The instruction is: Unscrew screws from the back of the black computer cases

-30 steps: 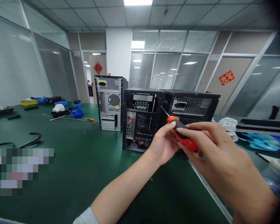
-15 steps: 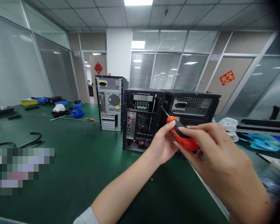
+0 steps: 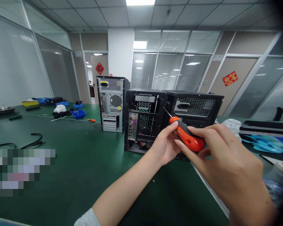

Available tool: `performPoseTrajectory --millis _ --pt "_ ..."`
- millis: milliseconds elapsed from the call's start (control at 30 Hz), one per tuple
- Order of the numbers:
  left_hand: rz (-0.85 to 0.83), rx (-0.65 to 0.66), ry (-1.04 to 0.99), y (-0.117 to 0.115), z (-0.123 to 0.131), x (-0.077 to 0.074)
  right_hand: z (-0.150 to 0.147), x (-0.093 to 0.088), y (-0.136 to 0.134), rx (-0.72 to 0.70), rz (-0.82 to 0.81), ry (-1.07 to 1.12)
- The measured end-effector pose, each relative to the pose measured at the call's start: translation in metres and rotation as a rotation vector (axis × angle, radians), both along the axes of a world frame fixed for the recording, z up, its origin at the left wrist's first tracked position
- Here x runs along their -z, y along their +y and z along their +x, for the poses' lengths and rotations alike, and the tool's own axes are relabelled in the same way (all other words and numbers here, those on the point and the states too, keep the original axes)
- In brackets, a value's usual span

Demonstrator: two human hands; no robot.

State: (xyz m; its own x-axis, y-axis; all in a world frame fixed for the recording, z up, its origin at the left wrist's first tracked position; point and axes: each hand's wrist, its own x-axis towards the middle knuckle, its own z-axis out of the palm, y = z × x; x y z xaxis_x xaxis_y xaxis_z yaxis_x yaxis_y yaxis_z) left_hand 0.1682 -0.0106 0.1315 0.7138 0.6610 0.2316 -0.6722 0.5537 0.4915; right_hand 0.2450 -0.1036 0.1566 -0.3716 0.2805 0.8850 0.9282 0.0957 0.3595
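Right grip point(image 3: 226, 163) clenched round the orange handle of the screwdriver point(image 3: 187, 139), fingers wrapped from the right. Left grip point(image 3: 164, 147) pinching the front end of the same handle, fingertips point(image 3: 173, 127) just behind the metal shaft. Screwdriver held above the green counter point(image 3: 73, 175), tilted up and to the left, tip at the rear edge of the open black computer case point(image 3: 143, 103). Close against that case on its right, a second black case point(image 3: 194, 106) with a mesh grille. Further left, standing apart, a silver-backed tower point(image 3: 110, 103). Beyond, blue trays point(image 3: 77, 113) and a small orange tool point(image 3: 91, 120); black cables point(image 3: 30, 139) near the left edge.
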Motion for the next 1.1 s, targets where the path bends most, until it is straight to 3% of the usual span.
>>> performPoseTrajectory --millis 1100 --pt "0.024 0.034 0.007 0.0021 0.0066 0.0049 0.001 0.0038 0.0023 0.122 0.089 0.043"
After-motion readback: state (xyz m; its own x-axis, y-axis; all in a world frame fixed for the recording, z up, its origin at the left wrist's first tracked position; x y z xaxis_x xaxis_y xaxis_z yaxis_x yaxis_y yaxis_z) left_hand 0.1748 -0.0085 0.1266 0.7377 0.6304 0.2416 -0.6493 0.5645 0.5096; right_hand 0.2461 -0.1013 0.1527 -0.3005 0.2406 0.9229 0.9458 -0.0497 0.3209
